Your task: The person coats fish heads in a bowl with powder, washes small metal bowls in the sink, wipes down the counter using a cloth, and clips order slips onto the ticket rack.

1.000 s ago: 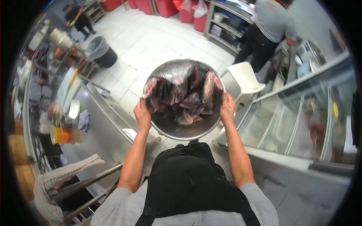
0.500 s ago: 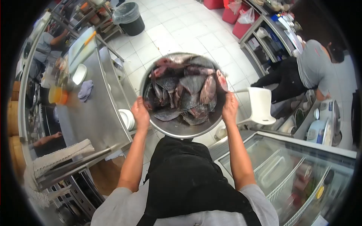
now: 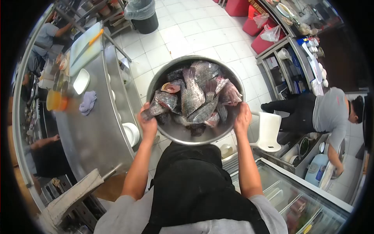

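Note:
Between my hands is a large round metal bowl [image 3: 194, 137], held out in front of my apron. Whole dark-scaled fish [image 3: 193, 91] are heaped inside it, some showing pinkish cut flesh. My left hand [image 3: 148, 121] grips the bowl's left rim, with a fish tail poking over the edge beside it. On the opposite side, my right hand [image 3: 243, 119] is closed on the rim, its thumb upward. The undersides of both hands are partly hidden by the bowl.
Along the left runs a steel counter [image 3: 83, 132] with a cutting board [image 3: 86, 48], a knife [image 3: 95, 37] and a cloth [image 3: 88, 103]. A white chair [image 3: 269, 132] stands at right near a glass-topped freezer [image 3: 288, 191]. Another person [image 3: 331, 111] bends over at far right.
The fish have shifted and tumbled within the bowl, showing different sides. Both hands keep hold of the rim. The surroundings have turned slightly, and the other person reaches lower.

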The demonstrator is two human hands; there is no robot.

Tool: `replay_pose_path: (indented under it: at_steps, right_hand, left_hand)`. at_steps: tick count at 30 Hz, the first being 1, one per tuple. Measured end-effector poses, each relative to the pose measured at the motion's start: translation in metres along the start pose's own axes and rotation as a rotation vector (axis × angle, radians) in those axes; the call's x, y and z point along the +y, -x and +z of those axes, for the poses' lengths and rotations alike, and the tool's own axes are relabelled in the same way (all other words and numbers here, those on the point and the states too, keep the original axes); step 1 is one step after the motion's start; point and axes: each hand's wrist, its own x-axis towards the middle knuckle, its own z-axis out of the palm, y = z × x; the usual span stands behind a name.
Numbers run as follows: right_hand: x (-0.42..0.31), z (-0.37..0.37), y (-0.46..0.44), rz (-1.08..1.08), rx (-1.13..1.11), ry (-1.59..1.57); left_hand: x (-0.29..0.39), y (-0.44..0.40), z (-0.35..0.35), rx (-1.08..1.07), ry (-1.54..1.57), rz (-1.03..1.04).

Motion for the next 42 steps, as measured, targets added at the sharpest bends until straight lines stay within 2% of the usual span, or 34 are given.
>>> replay_pose_path:
  at_steps: [1,2,3,4,5,7,9,11,12,14,15,16,17,18,22,26,29,32,33,35,39,41,42]
  right_hand:
    - [0.009,0.010,-0.005,-0.004,-0.006,-0.002]
    - [0.016,0.021,-0.014,0.217,-0.066,-0.163]
    - [0.019,0.034,-0.024,0.437,-0.131,-0.325]
    - [0.024,0.051,-0.029,0.249,-0.011,-0.320]
    - [0.033,0.054,-0.035,0.256,-0.024,-0.321]
    - [0.033,0.059,-0.050,0.353,-0.205,-0.223]
    - [0.020,0.061,-0.055,0.338,-0.207,-0.212]
    - [-0.005,0.058,-0.075,0.215,-0.168,-0.148]
    - [-0.003,0.056,-0.083,0.190,-0.165,-0.269]
    - [-0.004,0.057,-0.097,0.138,-0.172,-0.278]
    - [-0.006,0.060,-0.104,0.083,-0.170,-0.289]
    - [-0.007,0.071,-0.112,0.041,-0.180,-0.301]
    - [0.019,0.082,-0.117,0.239,-0.281,-0.320]
    - [0.036,0.090,-0.120,0.229,-0.306,-0.319]
    - [0.055,0.104,-0.128,0.293,-0.390,-0.316]
    - [0.025,0.098,-0.145,0.316,-0.430,-0.334]
    - [0.000,0.082,-0.156,0.180,-0.394,-0.258]
    - [0.003,0.087,-0.164,0.067,-0.401,-0.334]
    - [0.021,0.099,-0.165,0.261,-0.454,-0.367]
    - [0.049,0.112,-0.167,0.228,-0.533,-0.272]
    - [0.062,0.122,-0.164,0.352,-0.539,-0.339]
    - [0.057,0.116,-0.164,0.326,-0.548,-0.293]
    - [0.041,0.109,-0.163,0.224,-0.481,-0.272]
  left_hand:
    - [-0.033,0.004,0.005,-0.028,-0.255,0.107]
    - [-0.031,-0.011,0.014,-0.134,-0.232,-0.068]
    - [-0.029,-0.025,0.021,-0.119,-0.232,-0.060]
    - [-0.028,-0.036,0.028,-0.085,-0.127,-0.275]
    - [-0.028,-0.040,0.032,-0.056,-0.026,-0.500]
    - [-0.027,-0.051,0.039,-0.010,-0.009,-0.485]
    - [-0.017,-0.054,0.034,0.012,-0.105,-0.470]
    - [-0.003,-0.054,0.030,0.082,-0.093,-0.460]
    - [0.006,-0.058,0.029,0.130,-0.068,-0.431]
    - [0.052,-0.068,0.031,0.180,-0.041,-0.331]
    - [0.043,-0.066,0.035,0.192,-0.044,-0.332]
    - [0.020,-0.061,0.041,0.186,-0.058,-0.387]
    - [-0.001,-0.057,0.048,0.180,-0.071,-0.441]
    - [-0.015,-0.056,0.058,0.212,-0.067,-0.529]
    - [-0.030,-0.054,0.065,0.267,-0.101,-0.585]
    - [-0.008,-0.055,0.054,0.236,-0.152,-0.644]
    - [0.025,-0.062,0.051,0.319,-0.119,-0.558]
    - [0.035,-0.061,0.064,0.359,-0.264,-0.411]
    - [0.002,-0.054,0.068,0.338,-0.172,-0.444]
    - [-0.017,-0.051,0.073,0.332,-0.090,-0.579]
    - [-0.017,-0.059,0.074,0.364,-0.106,-0.586]
    - [-0.001,-0.067,0.069,0.341,-0.104,-0.616]
    - [0.022,-0.072,0.069,0.392,-0.050,-0.649]
